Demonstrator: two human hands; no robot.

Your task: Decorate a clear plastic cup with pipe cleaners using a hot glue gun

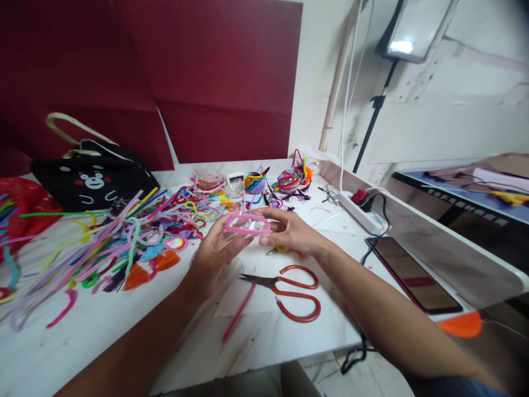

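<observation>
Between my two hands is a small clear plastic piece edged with pink pipe cleaner [248, 224], held up above the white table. My left hand [217, 249] grips its left end, thumb toward me. On the other end, my right hand [285, 229] has thumb and fingers closed around the edge. Below them lie scissors [289, 286] with red-orange handles, blades pointing left. A loose pink pipe cleaner [238, 313] rests by the blade tips. Something small and yellow [282, 249] is partly hidden under my right hand.
A tangled heap of colourful pipe cleaners [136, 237] covers the left side. Wrapped craft pieces [289, 179] stand at the back. A black bag [91, 179] sits back left. On the right are a power strip [360, 212], cables and a phone [413, 275].
</observation>
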